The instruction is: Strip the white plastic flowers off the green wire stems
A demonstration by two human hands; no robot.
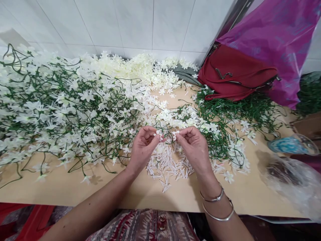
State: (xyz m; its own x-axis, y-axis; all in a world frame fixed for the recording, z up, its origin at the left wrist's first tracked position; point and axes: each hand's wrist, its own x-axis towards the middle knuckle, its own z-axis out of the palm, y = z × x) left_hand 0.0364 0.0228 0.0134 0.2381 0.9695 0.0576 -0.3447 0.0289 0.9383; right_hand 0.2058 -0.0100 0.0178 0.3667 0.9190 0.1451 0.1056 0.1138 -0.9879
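Note:
My left hand [142,147] is pinched on a small white artificial flower [158,134] above a wooden table [140,190]. My right hand [194,145], with two silver bangles on its wrist, is pinched on another small white flower piece [175,133] close beside it. Under both hands lies a heap of small white flower stems [168,165]. A green wire vine with white flowers [175,117] runs just behind my fingers.
A big pile of finished flower vines [55,103] covers the table's left half. Loose cream petals [140,67] lie at the back by the tiled wall. A red bag [233,73] and purple plastic [278,36] sit back right, bare green vines [240,110] below them. Clear plastic bags [293,180] lie at the right edge.

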